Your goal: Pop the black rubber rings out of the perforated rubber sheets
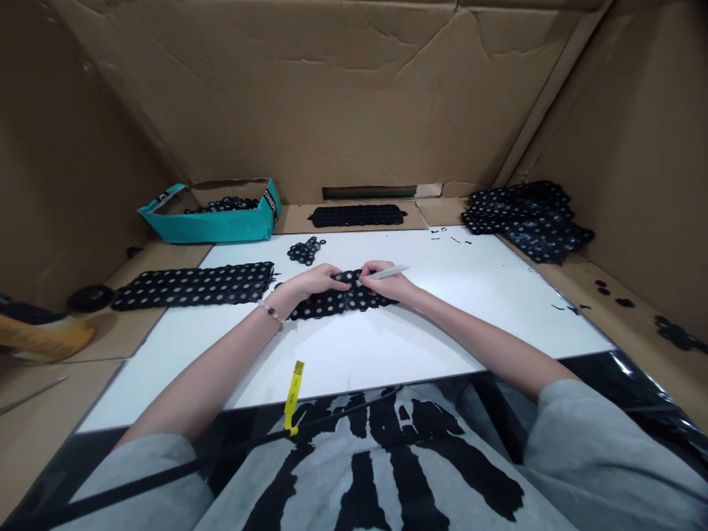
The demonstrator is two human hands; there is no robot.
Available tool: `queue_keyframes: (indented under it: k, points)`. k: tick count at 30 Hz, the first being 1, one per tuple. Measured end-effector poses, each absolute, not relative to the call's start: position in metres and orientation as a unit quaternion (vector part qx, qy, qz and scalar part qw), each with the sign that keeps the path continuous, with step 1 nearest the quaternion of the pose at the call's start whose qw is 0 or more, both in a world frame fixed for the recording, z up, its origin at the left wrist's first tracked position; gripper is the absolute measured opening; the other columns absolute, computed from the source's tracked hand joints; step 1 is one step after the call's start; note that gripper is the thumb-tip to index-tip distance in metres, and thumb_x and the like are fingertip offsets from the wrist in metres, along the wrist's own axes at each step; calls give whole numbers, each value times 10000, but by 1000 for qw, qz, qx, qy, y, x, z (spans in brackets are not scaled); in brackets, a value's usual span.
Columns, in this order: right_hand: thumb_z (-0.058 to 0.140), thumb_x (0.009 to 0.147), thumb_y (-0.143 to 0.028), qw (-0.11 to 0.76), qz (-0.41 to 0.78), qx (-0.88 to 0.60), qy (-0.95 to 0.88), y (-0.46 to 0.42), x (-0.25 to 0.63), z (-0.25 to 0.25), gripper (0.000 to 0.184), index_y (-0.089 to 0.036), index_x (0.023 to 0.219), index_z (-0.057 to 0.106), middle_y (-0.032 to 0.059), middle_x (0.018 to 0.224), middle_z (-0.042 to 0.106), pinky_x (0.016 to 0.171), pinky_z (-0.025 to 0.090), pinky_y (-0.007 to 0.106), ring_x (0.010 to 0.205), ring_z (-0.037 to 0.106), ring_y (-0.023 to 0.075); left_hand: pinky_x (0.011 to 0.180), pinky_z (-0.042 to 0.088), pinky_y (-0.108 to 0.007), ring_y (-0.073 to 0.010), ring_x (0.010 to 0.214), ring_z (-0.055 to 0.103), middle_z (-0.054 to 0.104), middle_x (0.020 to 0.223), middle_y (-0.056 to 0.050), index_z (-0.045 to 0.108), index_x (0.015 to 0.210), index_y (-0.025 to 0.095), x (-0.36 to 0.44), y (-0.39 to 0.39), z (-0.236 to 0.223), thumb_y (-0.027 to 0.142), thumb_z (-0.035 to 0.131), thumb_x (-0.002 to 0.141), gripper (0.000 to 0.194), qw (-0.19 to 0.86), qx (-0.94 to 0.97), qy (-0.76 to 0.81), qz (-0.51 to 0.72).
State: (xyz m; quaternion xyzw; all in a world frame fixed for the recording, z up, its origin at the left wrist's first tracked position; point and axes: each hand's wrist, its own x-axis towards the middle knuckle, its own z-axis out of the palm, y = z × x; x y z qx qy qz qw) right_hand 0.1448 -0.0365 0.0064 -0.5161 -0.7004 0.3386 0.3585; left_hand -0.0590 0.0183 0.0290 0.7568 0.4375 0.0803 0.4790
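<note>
A black sheet with rows of round pale spots (326, 303) lies on the white board in front of me. My left hand (315, 282) holds its upper left part, with the thumb along the surface and the fingers bent at the far edge. A slim white pen-like tool (391, 271) is gripped in my right hand (381, 274). Its lower end points at the sheet, close to my left thumb; the tip is too small to make out. Behind my left hand sits a small pile of black rings (304, 252).
Another spotted black sheet (193, 286) lies left. Behind it stands a teal box (215, 226) holding black rings. A dark strip (358, 215) is at the back. Crumpled spotted sheets (528, 217) lie right. Cardboard walls (332, 96) surround the white board (442, 324); black scraps (567, 308) lie about.
</note>
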Motion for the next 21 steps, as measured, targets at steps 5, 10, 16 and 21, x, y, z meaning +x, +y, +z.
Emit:
queue_keyframes:
  k: [5,10,16,21]
  points:
    - [566,760,-252,365,304,-497,-726,-35,142,7,108,-180,683,591,18,762,672,600,411,237,666,580,132,706,421,-293,-218,764,593,711,784,-26,717,749,195,-65,22,37,500,773,601,344,507,751,420,44]
    - [585,779,-314,338,457,-510,-646,-28,158,12,148,-179,720,582,49,873,711,411,301,219,492,563,105,770,426,-296,-239,835,610,731,866,-25,743,833,217,-69,25,42,503,774,597,373,407,812,412,70]
    - [602,754,-260,344,433,-493,-671,-24,159,8,93,-179,710,614,-28,514,572,485,395,213,484,557,122,755,406,-302,-266,851,613,714,825,-26,717,823,198,-56,21,31,533,785,561,431,318,822,463,98]
    - [570,735,-217,348,433,-492,-670,-25,158,5,68,-184,682,596,-28,546,595,512,411,219,496,570,123,671,363,-296,-239,746,586,652,682,3,644,673,198,-52,19,23,570,732,603,389,328,816,468,89]
